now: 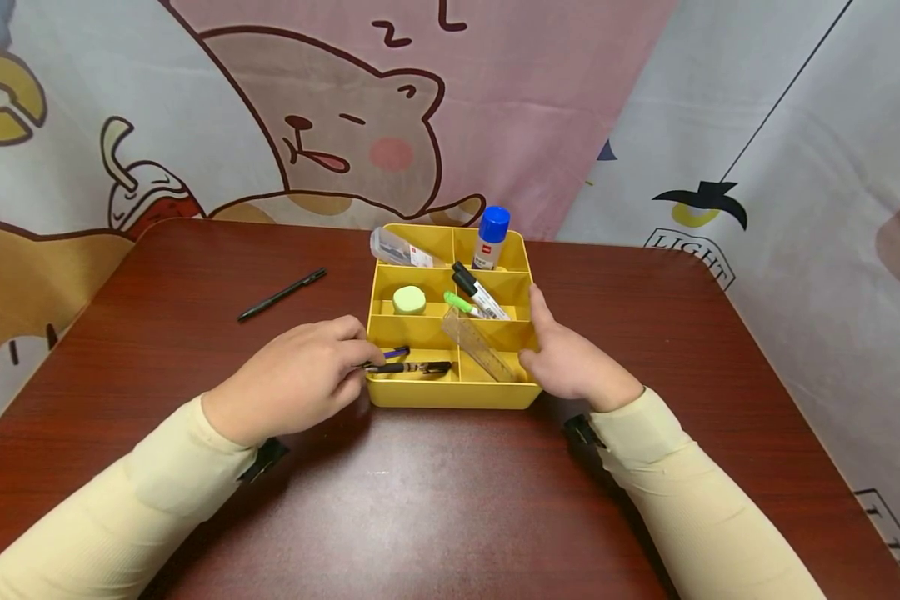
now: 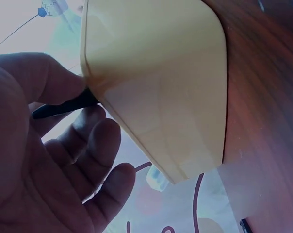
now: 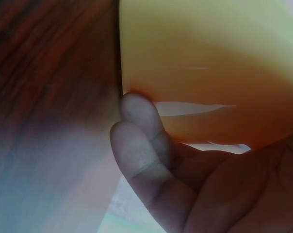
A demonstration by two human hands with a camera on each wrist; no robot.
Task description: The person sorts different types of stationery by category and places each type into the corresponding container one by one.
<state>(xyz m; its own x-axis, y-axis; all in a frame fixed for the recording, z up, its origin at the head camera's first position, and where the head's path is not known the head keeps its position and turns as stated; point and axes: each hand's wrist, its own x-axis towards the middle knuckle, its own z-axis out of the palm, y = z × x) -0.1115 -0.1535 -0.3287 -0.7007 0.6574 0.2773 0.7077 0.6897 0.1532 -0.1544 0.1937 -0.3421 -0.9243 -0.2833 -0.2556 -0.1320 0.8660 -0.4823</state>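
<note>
A yellow divided organizer box [image 1: 450,395] stands on the table. My left hand [image 1: 303,375] is at its front left corner and pinches the end of a black patterned pen [image 1: 420,367], which reaches over the rim into the front left compartment. In the left wrist view the pen's dark end [image 2: 64,108] shows between thumb and fingers. A blue pen [image 1: 397,353] lies behind it in the same compartment. My right hand [image 1: 573,358] grips the box's right wall, thumb at the rim and fingers along the outside [image 3: 137,150]. A clear ruler [image 1: 480,346] leans in the front right compartment.
Middle compartments hold a pale green round item [image 1: 409,300], black-capped markers [image 1: 480,292] and a green-capped one [image 1: 461,303]. At the back are a clear plastic tube-like item [image 1: 401,248] and a blue-capped glue stick [image 1: 491,237]. Another black pen [image 1: 282,294] lies on the table at left.
</note>
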